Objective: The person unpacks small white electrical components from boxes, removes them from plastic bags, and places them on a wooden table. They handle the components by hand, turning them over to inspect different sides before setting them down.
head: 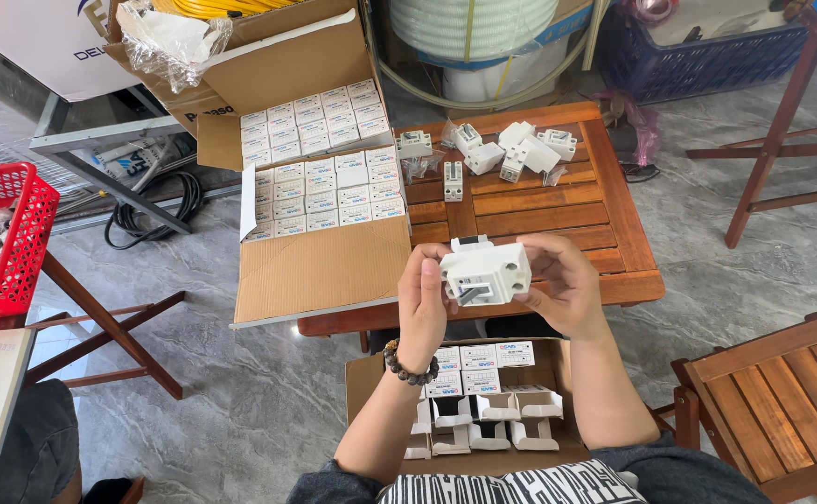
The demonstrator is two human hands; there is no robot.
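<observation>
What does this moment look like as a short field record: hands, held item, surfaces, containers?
left hand: left hand grips the left side of the white switch unit
right hand: right hand grips its right side
held item: white boxy unit, grey lever on its front face
table: wooden slatted table, loose white units at its far edge
far carton: open carton with rows of small white boxes
near carton: lap carton, partly filled
side: red basket at left

Loose breakers (511, 149) on table (558, 210), right of carton (320, 271) of boxes (324, 177)
</observation>
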